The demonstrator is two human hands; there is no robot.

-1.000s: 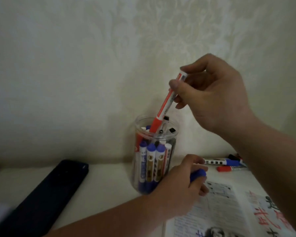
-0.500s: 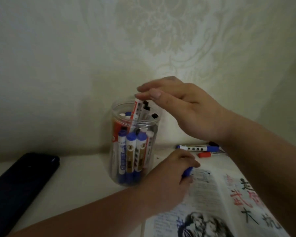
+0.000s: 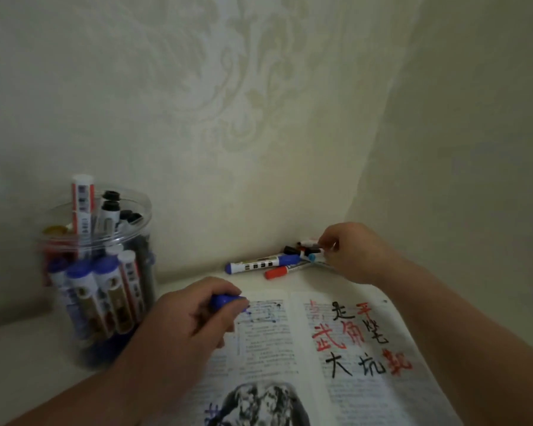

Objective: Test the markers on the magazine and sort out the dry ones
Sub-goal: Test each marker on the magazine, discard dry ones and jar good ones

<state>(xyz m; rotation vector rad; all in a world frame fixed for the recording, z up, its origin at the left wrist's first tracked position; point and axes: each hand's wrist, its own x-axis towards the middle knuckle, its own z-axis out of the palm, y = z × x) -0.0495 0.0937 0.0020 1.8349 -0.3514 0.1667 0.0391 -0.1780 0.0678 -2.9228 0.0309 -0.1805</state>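
- The open magazine [image 3: 290,348], its printed pages scrawled with red, black and blue marker strokes, lies flat on the pale table [image 3: 28,358].
- At the magazine's upper left corner sits the left hand [image 3: 191,327], fingers clenched round a blue marker piece [image 3: 228,301]; whether it is a cap or a barrel end I cannot tell.
- Just beyond the magazine's top edge, a small heap of loose markers [image 3: 268,264] in blue, red and black lies against the patterned cream wall [image 3: 259,118].
- The right hand [image 3: 351,253] reaches over the magazine into that heap, fingers curled at its right end; I cannot tell whether they grip a marker.
- Left of the magazine stands a clear plastic jar [image 3: 96,272] packed with upright markers.
- The step in hand looks like work at the heap between tests, either picking a marker or setting one down.
- Next, a single marker needs lifting cleanly out of the crossed heap, then uncapping and a stroke on an unmarked patch of page.
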